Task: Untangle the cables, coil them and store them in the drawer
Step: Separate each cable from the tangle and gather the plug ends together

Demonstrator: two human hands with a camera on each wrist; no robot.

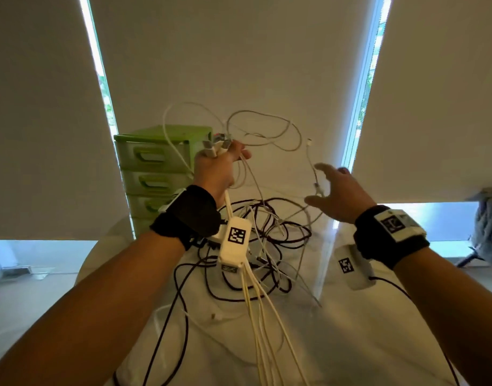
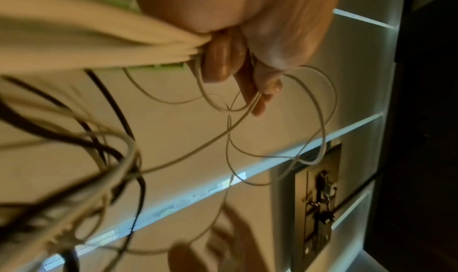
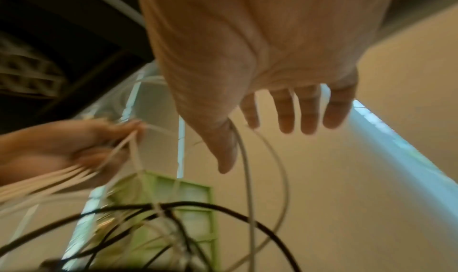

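Observation:
My left hand is raised above the table and grips a bundle of white cables near their plug ends; the same grip shows in the left wrist view. White loops arch from that fist toward the right. My right hand hovers beside it with fingers spread, a thin white cable running past its thumb without being gripped. Below both hands a tangle of black and white cables lies on the white table. The green drawer unit stands behind the left hand, drawers closed.
Pale roller blinds hang close behind the table, with bright window strips between them. A grey cloth-like object sits at the far right on a sill. A loose connector end lies on the table near its front.

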